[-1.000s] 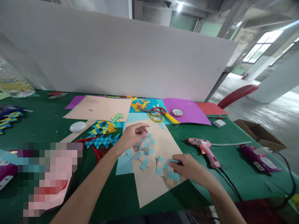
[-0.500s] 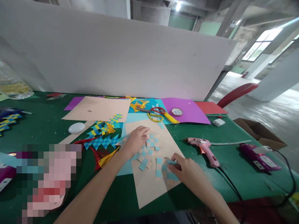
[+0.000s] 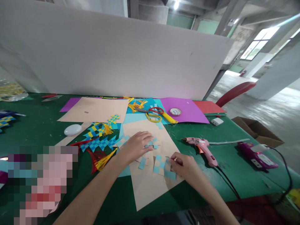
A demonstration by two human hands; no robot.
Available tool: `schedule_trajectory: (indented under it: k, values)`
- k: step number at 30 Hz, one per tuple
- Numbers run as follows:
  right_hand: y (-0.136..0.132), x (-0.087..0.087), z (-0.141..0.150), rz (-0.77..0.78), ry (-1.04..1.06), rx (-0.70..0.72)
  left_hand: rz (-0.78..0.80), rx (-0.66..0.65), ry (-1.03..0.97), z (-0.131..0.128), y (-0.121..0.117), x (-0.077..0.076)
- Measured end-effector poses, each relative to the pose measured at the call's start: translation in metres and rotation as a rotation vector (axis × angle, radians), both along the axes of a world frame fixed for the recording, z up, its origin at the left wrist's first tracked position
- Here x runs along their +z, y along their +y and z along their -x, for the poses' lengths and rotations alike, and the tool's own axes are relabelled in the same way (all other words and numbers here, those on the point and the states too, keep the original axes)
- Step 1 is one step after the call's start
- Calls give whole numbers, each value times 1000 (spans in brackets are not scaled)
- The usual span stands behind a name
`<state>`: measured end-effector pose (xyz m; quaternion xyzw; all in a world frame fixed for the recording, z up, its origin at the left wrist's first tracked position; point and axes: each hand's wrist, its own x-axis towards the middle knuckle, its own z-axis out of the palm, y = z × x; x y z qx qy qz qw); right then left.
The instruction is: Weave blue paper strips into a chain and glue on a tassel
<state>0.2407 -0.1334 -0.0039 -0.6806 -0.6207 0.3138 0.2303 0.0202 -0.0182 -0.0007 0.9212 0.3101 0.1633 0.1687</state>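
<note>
A woven piece of blue and beige paper strips lies on a beige paper sheet. My right hand pinches its right edge between thumb and fingertips. My left hand is palm down above other small woven pieces, its fingers stretched out. One such woven piece shows just past its fingertips, and a blue strip end pokes out below the palm. The hand covers the rest, so whether it touches them I cannot tell.
Right of the sheet lie a pink glue gun and a purple power strip. Scissors, a yellow-handled cutter and a round tin are behind. Finished woven fish shapes with tassels lie left.
My left hand has lowered and spread flatter over the small woven pieces, covering more of them. My right hand still grips the larger piece, which has shifted slightly. The camera view moved a little.
</note>
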Motion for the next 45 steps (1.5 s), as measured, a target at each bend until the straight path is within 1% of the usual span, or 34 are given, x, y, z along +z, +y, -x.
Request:
schedule_trajectory:
  k: [5, 10, 12, 16, 24, 26, 30, 31, 32, 35, 37, 41, 43, 45]
  values:
    - [2, -1, 4, 5, -10, -17, -62, 9, 73, 2, 0, -4]
    - [3, -1, 3, 2, -66, -3, -159, 69, 74, 3, 2, 1]
    - [2, 0, 3, 5, -71, 11, -165, 86, 57, 5, 4, 6]
    - [0, 0, 4, -2, -102, 14, -151, 74, 38, 10, 7, 12]
    - [-1, -3, 4, -27, -156, 15, -164, 87, 41, 11, 6, 8]
    - [-3, 0, 6, -30, -226, 25, -137, 87, 44, 12, 5, 11]
    - [-7, 13, 16, -94, -613, -75, -6, 53, 105, 19, 5, 21]
    - [-7, 17, 21, -128, -689, -87, 30, 39, 120, 21, 5, 24]
    - [-7, 21, 27, -161, -727, -67, 61, 28, 130, 24, 5, 26]
    - [-2, 29, 49, -229, -669, 119, 131, 17, 150, 28, 7, 29]
    - [3, 29, 64, -227, -631, 207, 158, 18, 162, 29, 7, 29]
    - [11, 17, 86, -185, -671, 235, 207, 33, 173, 27, 5, 26]
    - [13, 9, 89, -203, -678, 241, 238, 35, 165, 27, 4, 25]
    - [13, 7, 87, -219, -647, 225, 255, 32, 159, 27, 4, 25]
